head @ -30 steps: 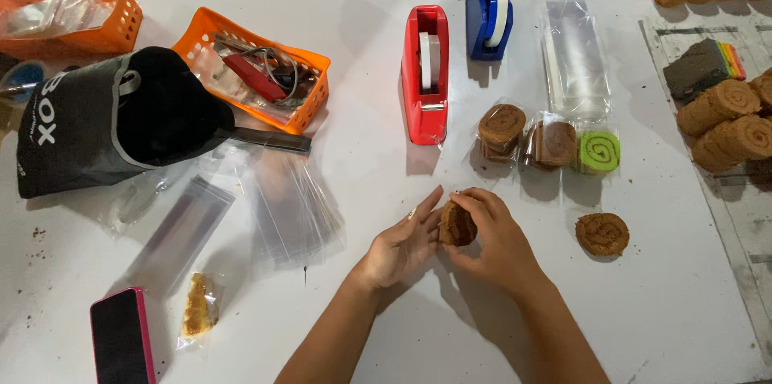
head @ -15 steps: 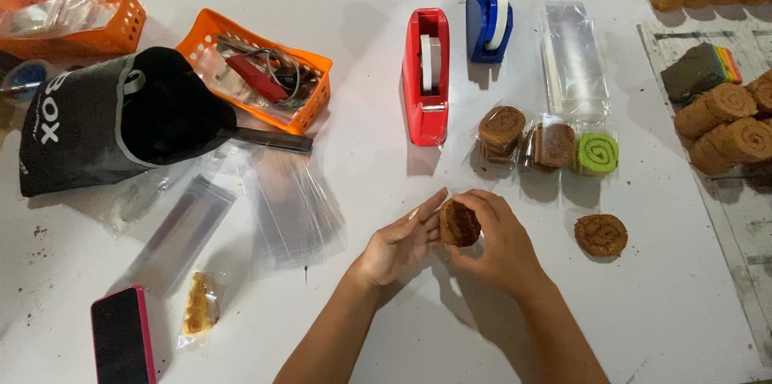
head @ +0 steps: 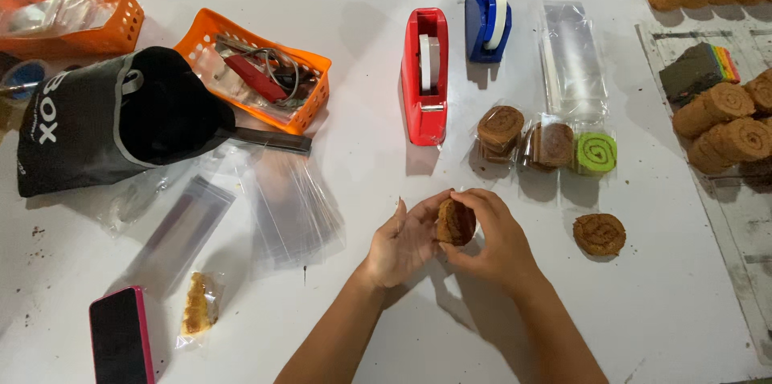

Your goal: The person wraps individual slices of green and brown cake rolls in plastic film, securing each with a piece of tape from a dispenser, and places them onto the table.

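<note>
Cake slice (head: 455,221): brown roll piece, gripped between both hands just above the white table (head: 338,38), near its front middle.
Left hand (head: 402,241): cupped against the slice, fingers spread.
Right hand (head: 492,233): clasped around the slice.
Change: almost none; same grip as before.
Nearby: bare slice (head: 599,234) to the right; three wrapped slices (head: 549,143) behind; red tape dispenser (head: 425,76) beyond.
Room: open tabletop left of the hands, up to loose clear bags (head: 293,207).

A round brown swirl cake slice (head: 455,222), held on edge between both hands above the white table.
</note>
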